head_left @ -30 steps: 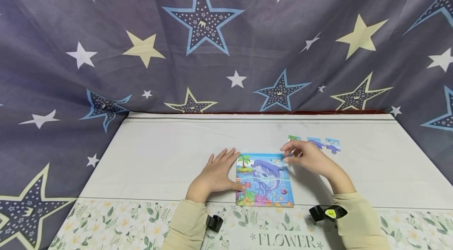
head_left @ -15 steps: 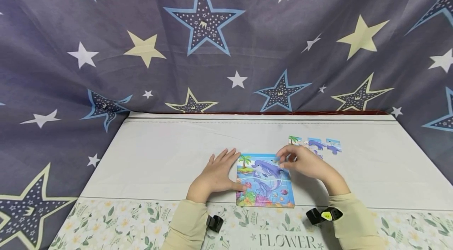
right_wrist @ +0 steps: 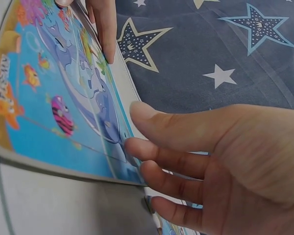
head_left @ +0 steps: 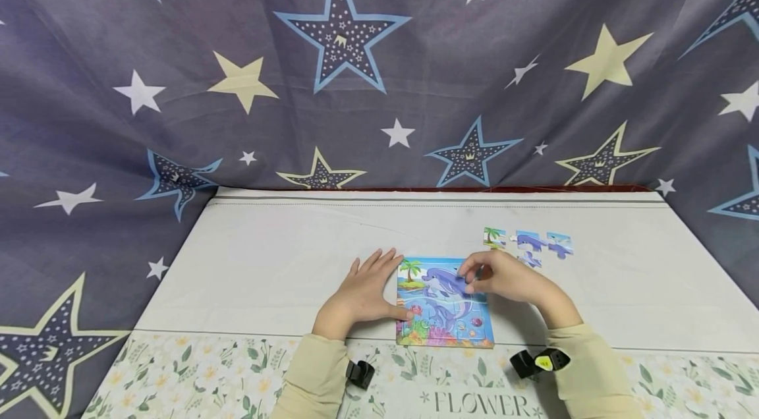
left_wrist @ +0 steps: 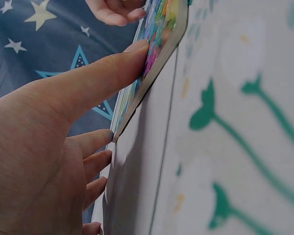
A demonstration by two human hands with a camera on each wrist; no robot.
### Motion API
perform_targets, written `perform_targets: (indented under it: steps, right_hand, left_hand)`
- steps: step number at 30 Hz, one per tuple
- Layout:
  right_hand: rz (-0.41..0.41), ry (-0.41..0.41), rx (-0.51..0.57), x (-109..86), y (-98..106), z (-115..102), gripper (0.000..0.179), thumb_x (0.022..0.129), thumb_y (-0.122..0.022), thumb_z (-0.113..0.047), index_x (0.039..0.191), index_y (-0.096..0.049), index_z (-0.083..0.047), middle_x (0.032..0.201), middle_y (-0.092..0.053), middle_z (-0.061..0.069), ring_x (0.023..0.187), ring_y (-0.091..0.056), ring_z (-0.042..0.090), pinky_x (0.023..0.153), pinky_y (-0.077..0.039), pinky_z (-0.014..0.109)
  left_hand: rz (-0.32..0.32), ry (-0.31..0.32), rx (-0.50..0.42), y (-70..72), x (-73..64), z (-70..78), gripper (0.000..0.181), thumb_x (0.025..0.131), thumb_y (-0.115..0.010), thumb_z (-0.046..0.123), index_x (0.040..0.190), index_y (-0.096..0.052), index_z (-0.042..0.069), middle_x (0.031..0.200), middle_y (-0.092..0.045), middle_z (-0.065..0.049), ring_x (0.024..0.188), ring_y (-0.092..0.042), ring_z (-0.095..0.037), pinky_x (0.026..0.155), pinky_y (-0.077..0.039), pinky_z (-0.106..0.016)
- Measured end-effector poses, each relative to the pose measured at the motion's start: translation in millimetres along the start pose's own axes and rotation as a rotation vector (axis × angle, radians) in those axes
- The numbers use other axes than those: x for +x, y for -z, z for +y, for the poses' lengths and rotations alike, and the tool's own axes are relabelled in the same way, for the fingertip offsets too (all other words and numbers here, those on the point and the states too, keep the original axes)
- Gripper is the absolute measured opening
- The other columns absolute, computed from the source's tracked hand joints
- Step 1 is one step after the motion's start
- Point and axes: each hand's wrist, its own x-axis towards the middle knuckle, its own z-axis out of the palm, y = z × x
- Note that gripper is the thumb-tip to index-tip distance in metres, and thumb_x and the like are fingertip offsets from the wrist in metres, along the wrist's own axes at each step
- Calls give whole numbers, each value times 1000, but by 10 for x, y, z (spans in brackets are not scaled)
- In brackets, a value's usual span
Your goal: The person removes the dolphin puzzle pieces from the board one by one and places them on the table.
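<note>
A square dolphin jigsaw puzzle (head_left: 441,323) lies on the table, its picture facing up. My left hand (head_left: 362,297) rests at its left side, fingers spread beyond the edge and thumb over the picture; the left wrist view shows this thumb (left_wrist: 122,66) on the puzzle's face. My right hand (head_left: 504,276) is over the puzzle's upper right part, its fingers bent. In the right wrist view the thumb (right_wrist: 161,125) and index finger (right_wrist: 161,156) stand apart, with nothing visible between them. The index fingertip is at the puzzle's edge; whether it lifts a piece is unclear.
Behind the right hand lie several loose puzzle pieces: a palm tree piece (head_left: 494,237), a purple dolphin piece (head_left: 536,242) and others beside it. The table (head_left: 267,241) has a white cover with a flowered front strip. A star-patterned curtain (head_left: 379,103) hangs behind it.
My right hand has moved left and nearer to me, from the puzzle's top right corner onto the picture, uncovering more of the loose pieces. The left hand holds its place.
</note>
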Motion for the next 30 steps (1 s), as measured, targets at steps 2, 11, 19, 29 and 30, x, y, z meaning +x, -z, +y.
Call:
perform_targets:
  steps: [2, 11, 19, 29, 30]
  right_hand:
    - [-10, 0, 2, -2, -8, 1, 17, 88, -74, -6, 103, -70, -3, 89, -65, 3, 70, -51, 14, 62, -44, 25]
    - [-38, 8, -25, -4, -27, -4, 23, 84, -77, -6, 107, -71, -3, 87, -61, 3, 63, -44, 11, 57, -42, 23]
    - [-68, 17, -43, -9, -50, -13, 27, 82, -79, -3, 107, -71, -3, 89, -58, 3, 65, -43, 11, 58, -41, 23]
    - [-83, 7, -70, 2, -83, -7, 30, 80, -82, -5, 107, -71, -6, 90, -55, 2, 68, -42, 13, 59, -40, 25]
    - [-84, 7, -78, 5, -86, -7, 30, 79, -82, -5, 107, -71, -7, 89, -54, 2, 69, -43, 14, 59, -40, 25]
  left_hand:
    - [0, 1, -1, -1, 0, -1, 109, 71, -82, 57, 157, -31, 15, 163, -22, -4, 151, -12, -29, 119, -4, -58]
    - [-2, 8, -2, -7, 12, -2, 110, 71, -80, 60, 157, -29, 16, 164, -21, -2, 151, -11, -28, 120, -3, -56]
    - [0, 6, -7, -8, 4, -1, 109, 71, -81, 59, 157, -30, 16, 163, -22, -3, 151, -11, -28, 120, -3, -57]
    - [3, 7, -5, -19, 3, -9, 109, 71, -81, 59, 157, -30, 16, 163, -22, -3, 151, -11, -28, 120, -3, -57]
    - [3, 7, -5, -21, 3, -10, 109, 71, -81, 59, 157, -30, 16, 163, -22, -3, 151, -12, -28, 120, -3, -57]
